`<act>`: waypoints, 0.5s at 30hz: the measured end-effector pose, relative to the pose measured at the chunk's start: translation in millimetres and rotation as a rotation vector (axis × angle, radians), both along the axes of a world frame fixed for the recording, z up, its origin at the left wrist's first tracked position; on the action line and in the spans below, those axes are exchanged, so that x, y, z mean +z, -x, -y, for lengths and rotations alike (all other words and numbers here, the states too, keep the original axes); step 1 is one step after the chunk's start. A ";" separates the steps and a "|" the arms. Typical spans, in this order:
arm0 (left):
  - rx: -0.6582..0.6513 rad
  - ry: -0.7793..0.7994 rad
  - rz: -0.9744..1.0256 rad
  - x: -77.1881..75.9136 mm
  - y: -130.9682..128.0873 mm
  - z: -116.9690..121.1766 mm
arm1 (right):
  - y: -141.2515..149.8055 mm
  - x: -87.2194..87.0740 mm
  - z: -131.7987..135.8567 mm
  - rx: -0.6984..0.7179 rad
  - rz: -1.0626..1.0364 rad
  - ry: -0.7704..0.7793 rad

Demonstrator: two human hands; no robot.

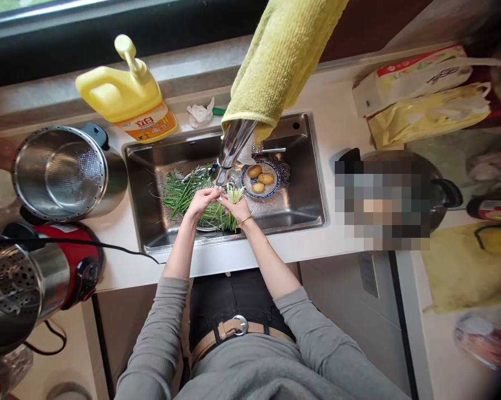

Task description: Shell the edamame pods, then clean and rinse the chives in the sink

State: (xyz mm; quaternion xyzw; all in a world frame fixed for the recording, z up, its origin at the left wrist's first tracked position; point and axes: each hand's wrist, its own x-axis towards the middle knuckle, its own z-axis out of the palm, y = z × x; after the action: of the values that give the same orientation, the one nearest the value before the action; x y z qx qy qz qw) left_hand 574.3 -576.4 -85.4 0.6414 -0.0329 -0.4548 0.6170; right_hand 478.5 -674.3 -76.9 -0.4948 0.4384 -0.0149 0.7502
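Both my hands are over the steel sink (304,166), just under the faucet spout (231,150). My right hand (238,210) is closed round a bunch of green chives (234,194), pale root ends pointing up. My left hand (202,200) pinches at the same bunch beside it. More loose chives (181,194) lie in a metal bowl in the sink, left of my hands. A blue-patterned plate (247,188) with three potatoes (261,179) sits in the sink to the right.
A yellow towel (275,61) hangs over the faucet. A yellow detergent bottle (129,97) stands behind the sink. A steel pot (67,172) and a red cooker (73,261) are on the left counter; bags (421,94) and a dark pan (442,191) on the right.
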 end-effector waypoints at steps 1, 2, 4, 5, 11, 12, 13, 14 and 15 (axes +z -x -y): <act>0.010 -0.003 0.005 -1.8 0.9 0.3 | -0.5 0.0 -0.6 0.012 0.000 -0.002; 0.027 -0.009 0.015 -3.4 2.1 0.8 | -0.9 0.2 -1.1 0.021 0.001 -0.003; 0.068 -0.024 0.066 -5.4 5.1 2.0 | -1.1 1.3 -1.6 0.020 0.002 0.001; 0.081 -0.028 0.108 -5.8 6.6 2.6 | -0.9 1.9 -1.6 0.010 0.000 0.003; 0.100 -0.108 0.389 0.0 7.1 5.1 | 1.8 1.1 0.4 -0.041 -0.030 0.002; 0.115 -0.138 0.415 1.5 5.9 5.9 | 2.1 0.5 0.5 -0.042 -0.036 0.001; 0.132 -0.165 0.426 3.0 4.5 7.0 | 2.3 0.1 0.4 -0.041 -0.040 0.001; 0.154 -0.184 0.422 4.2 3.0 8.5 | 2.4 -0.1 0.1 -0.041 -0.043 0.002; 0.185 -0.199 0.407 5.0 1.5 10.1 | 2.4 0.1 -0.4 -0.038 -0.042 0.003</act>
State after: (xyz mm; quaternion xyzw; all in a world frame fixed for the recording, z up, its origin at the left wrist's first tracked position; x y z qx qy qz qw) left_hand 572.8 -586.5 -80.4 0.7777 -0.0526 -0.2586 0.5705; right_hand 476.1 -673.9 -76.8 -0.4876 0.4635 -0.0194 0.7396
